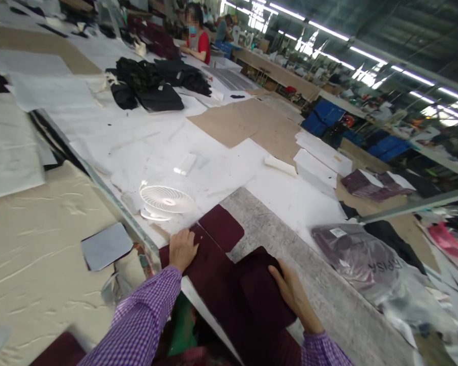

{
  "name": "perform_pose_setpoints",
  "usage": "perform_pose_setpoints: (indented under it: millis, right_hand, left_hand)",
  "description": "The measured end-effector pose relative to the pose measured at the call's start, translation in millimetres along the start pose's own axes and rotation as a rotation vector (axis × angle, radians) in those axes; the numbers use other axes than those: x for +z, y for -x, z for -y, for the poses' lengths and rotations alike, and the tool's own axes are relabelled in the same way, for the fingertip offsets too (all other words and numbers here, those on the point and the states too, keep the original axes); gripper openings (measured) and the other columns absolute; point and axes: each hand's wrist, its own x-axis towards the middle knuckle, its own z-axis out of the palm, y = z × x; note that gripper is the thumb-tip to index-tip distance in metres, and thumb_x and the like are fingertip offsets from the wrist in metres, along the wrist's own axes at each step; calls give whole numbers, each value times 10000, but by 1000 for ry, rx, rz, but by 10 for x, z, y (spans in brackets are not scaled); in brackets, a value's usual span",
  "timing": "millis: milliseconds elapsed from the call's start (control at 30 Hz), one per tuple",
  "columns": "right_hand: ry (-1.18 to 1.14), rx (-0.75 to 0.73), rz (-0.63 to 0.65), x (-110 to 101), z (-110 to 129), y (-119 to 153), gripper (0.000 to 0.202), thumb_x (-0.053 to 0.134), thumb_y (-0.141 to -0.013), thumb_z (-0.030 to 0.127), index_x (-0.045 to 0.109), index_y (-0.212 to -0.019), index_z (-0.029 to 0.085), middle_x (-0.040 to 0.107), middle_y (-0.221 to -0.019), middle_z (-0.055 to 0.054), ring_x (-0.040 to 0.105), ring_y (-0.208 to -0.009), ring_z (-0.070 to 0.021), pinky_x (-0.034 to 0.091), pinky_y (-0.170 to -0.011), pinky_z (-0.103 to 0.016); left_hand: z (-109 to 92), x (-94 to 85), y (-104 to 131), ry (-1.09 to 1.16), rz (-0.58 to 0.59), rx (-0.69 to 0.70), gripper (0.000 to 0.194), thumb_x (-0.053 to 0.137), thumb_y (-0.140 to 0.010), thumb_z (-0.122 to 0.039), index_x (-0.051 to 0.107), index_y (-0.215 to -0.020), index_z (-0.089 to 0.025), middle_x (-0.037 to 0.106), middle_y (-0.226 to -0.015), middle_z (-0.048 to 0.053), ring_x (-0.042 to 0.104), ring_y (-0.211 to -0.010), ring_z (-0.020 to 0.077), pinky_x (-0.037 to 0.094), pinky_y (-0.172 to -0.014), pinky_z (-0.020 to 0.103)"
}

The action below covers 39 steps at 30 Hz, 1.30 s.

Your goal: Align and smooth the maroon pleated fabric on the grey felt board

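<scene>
A long piece of maroon cloth (217,284) lies along the near edge of the work table. My left hand (181,249) is at its far left end, the fingers curled down and closed on the cloth. On top of the strip sits a stack of folded maroon fabric pieces (265,295). My right hand (289,292) grips the right side of this stack, thumb on top; the other fingertips are partly hidden. Beyond the strip, a separate maroon fabric panel (223,227) with rounded corners lies flat, apart from both hands.
A grey board (305,259) lies under the cloth. Behind my left hand stands a white fan (167,198). Plastic-bagged maroon goods (351,254) lie to the right. Cream cloth (30,254) with a grey panel (107,246) is at left. Dark garments (148,84) and a seated person (198,43) are farther back.
</scene>
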Motion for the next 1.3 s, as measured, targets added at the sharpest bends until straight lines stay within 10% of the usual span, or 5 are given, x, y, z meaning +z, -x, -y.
perform_pose_setpoints:
  millis: [267,500,1300]
  right_hand:
    - [-86,-123,250,482,169,-1070,271,411,-921,414,584,-896,207,673,-864,1,626,-800,-178,493,-708,-277]
    - [104,-22,173,849,-192,-1709,264,480,-861,386,557,-710,184,601,-660,-13,555,-647,-193,406,-621,-292]
    - [315,-47,111,1027,-272,-1776,198,472,-890,293,572,-757,186,610,-658,-29,558,-613,-186,367,-594,-268]
  left_hand:
    - [52,132,-93,-83,-1,38,277,407,-893,-376,566,-819,-163,566,-833,106,503,-837,282,331,-748,405]
    - [87,154,-117,-94,38,53,227,476,-862,-381,555,-809,-174,556,-835,95,493,-832,279,324,-738,398]
    - [86,178,-125,-103,19,57,224,466,-862,-380,547,-791,-183,548,-799,95,485,-816,284,324,-725,402]
